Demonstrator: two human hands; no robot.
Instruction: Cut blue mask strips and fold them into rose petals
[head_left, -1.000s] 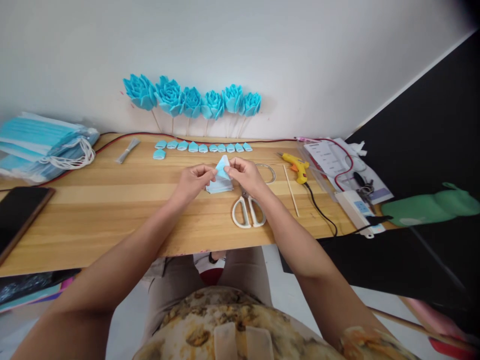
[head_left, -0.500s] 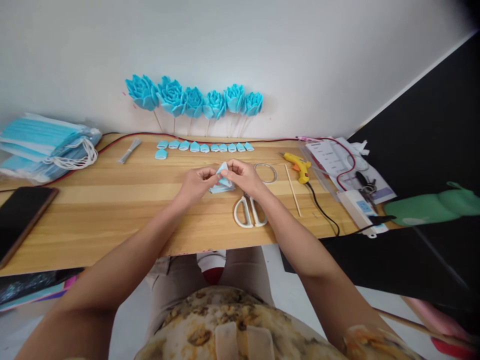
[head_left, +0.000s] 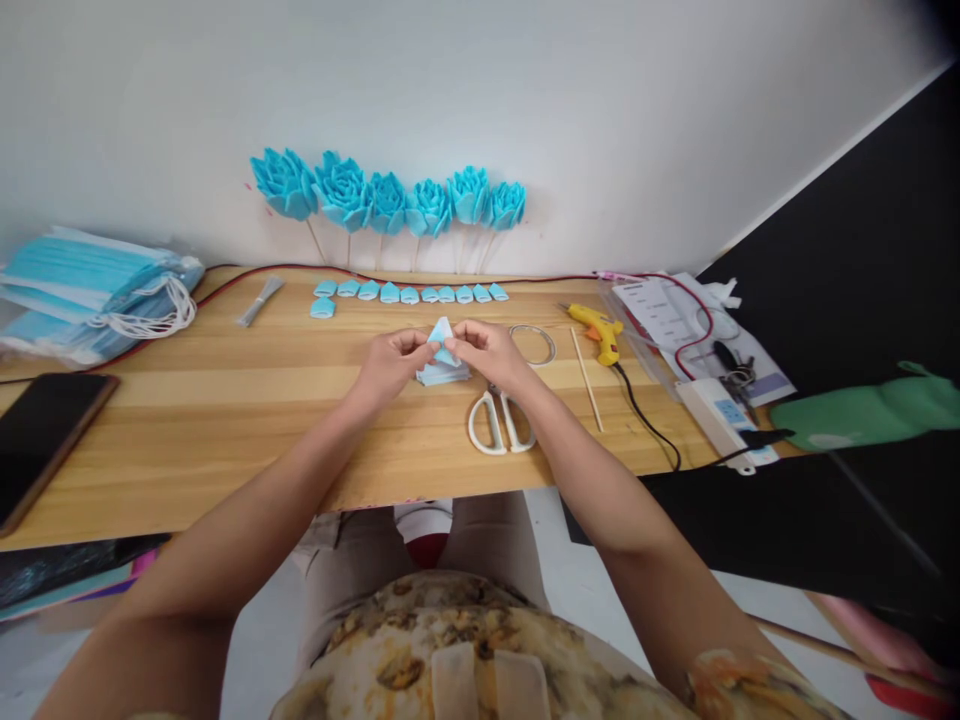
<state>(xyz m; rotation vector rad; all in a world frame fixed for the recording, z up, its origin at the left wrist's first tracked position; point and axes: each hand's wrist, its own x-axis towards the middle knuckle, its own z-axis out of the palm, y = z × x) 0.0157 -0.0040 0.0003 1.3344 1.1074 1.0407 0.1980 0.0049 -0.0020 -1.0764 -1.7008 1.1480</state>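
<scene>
Between my two hands a light-blue piece of mask fabric [head_left: 442,330], folded to a point at the top, is pinched upright. My left hand [head_left: 395,360] grips its left side with thumb and fingers, and my right hand [head_left: 482,352] grips the right side. Just beneath lies a small stack of pale-blue fabric pieces [head_left: 444,375], partly covered by my fingers. White-handled scissors [head_left: 487,425] rest by my right wrist, their blades mostly hidden under it. Beyond my hands, several folded blue petals [head_left: 390,293] lie in a row.
Several blue fabric flowers [head_left: 345,195] on sticks lean against the wall. Rightward lie a wire ring [head_left: 534,345], a thin stick [head_left: 586,380], a yellow glue gun [head_left: 598,330] and a power strip [head_left: 724,420]. Face masks [head_left: 82,280] and a phone [head_left: 49,440] are at left.
The fabric piece in my hands has turned so its point stands more upright, shifted slightly left. Both hands keep pinching it in nearly the same place.
</scene>
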